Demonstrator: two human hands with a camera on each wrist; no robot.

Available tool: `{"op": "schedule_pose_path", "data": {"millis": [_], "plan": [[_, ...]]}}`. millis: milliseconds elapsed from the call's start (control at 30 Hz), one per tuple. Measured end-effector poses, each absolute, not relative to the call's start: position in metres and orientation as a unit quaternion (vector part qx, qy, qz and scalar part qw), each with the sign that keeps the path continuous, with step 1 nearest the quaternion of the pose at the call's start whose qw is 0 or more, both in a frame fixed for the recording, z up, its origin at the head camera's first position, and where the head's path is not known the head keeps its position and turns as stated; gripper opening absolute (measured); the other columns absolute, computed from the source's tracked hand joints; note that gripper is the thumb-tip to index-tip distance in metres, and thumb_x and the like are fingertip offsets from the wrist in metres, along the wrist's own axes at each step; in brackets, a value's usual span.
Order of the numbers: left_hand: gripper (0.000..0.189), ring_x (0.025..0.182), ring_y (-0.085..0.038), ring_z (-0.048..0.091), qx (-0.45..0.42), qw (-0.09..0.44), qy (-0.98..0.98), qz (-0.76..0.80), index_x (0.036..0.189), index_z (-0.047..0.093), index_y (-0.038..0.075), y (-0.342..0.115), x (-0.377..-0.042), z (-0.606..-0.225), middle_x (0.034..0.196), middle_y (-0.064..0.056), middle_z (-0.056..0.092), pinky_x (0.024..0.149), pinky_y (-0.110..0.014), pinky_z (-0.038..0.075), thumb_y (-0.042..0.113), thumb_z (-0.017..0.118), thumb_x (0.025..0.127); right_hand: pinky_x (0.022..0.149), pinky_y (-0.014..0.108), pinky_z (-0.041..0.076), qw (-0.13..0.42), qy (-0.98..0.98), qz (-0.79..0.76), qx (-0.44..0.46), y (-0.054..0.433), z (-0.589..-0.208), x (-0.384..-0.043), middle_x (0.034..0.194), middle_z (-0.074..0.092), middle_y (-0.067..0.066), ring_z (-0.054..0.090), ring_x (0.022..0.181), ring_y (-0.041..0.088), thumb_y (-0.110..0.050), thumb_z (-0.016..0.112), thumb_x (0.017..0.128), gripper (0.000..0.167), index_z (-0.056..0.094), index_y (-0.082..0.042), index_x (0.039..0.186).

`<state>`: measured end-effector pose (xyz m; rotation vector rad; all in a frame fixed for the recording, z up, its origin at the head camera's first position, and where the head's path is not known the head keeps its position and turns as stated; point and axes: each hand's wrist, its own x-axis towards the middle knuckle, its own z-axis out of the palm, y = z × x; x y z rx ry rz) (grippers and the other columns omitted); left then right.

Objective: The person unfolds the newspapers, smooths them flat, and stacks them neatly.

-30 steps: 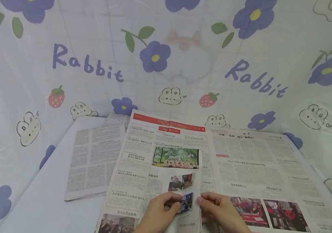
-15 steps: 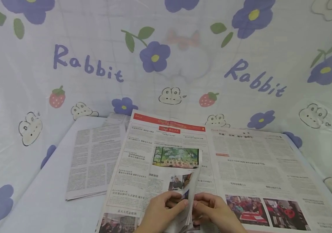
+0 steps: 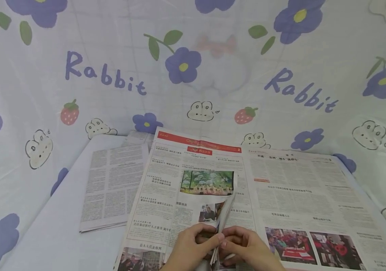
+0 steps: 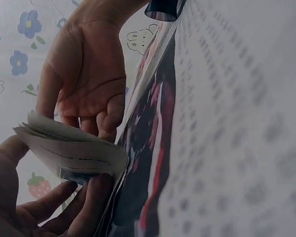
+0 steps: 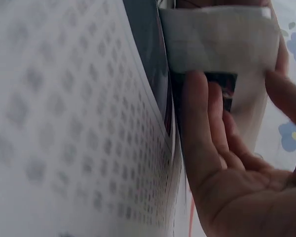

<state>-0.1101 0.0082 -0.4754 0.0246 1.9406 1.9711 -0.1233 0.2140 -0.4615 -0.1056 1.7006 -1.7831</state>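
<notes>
A folded section of newspaper [image 3: 207, 183], with a green photo near its top, lies over an open newspaper page with a red header [image 3: 169, 136]. Its near right edge is raised, several layers thick. My left hand [image 3: 194, 244] pinches this edge from the left, thumb on top. From the other side my right hand [image 3: 245, 246] pinches it too, the two thumb tips close together. In the left wrist view the bent paper layers [image 4: 84, 148] stand between both hands. The right wrist view shows fingers [image 5: 195, 106] flat along the paper's side, with the thumb at its edge.
The right half of the open newspaper [image 3: 291, 203] spreads across the table, with two photos near its front. Another stack of newspaper [image 3: 110, 188] lies on the left of the white table [image 3: 54, 233]. Behind hangs a patterned curtain [image 3: 111, 98] with rabbits and flowers.
The near right edge of the folded newspaper has lifted from lying flat to standing up. My right hand has shifted left toward my left hand, and the thumbs have come close together.
</notes>
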Motion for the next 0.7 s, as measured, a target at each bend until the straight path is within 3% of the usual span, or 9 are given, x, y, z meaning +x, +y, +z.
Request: {"op": "schedule_pose_path", "data": {"millis": [367,700], "plan": [[0.033,0.083,-0.018,0.067,0.016,0.170,0.706,0.687,0.115,0.070,0.009,0.0060,-0.1097,-0.4770,0.098,0.000,0.069,0.069,-0.035,0.055,0.033,0.070,0.093,0.080,0.046,0.056,0.356,0.633,-0.685,-0.066,0.2176,-0.4619,-0.1232,0.109,0.065,0.016,0.066,0.097,0.033,-0.015,0.055,0.103,0.040,0.049,0.010,0.134],[0.033,0.092,-0.020,0.067,0.023,0.177,0.701,0.690,0.118,0.068,0.007,0.0024,-0.1104,-0.4782,0.105,-0.003,0.069,0.074,-0.037,0.056,0.030,0.067,0.095,0.081,0.045,0.056,0.356,0.637,-0.682,-0.040,0.2164,-0.4628,-0.1251,0.107,0.067,0.015,0.067,0.097,0.032,-0.024,0.050,0.105,0.045,0.046,0.011,0.133]]}}
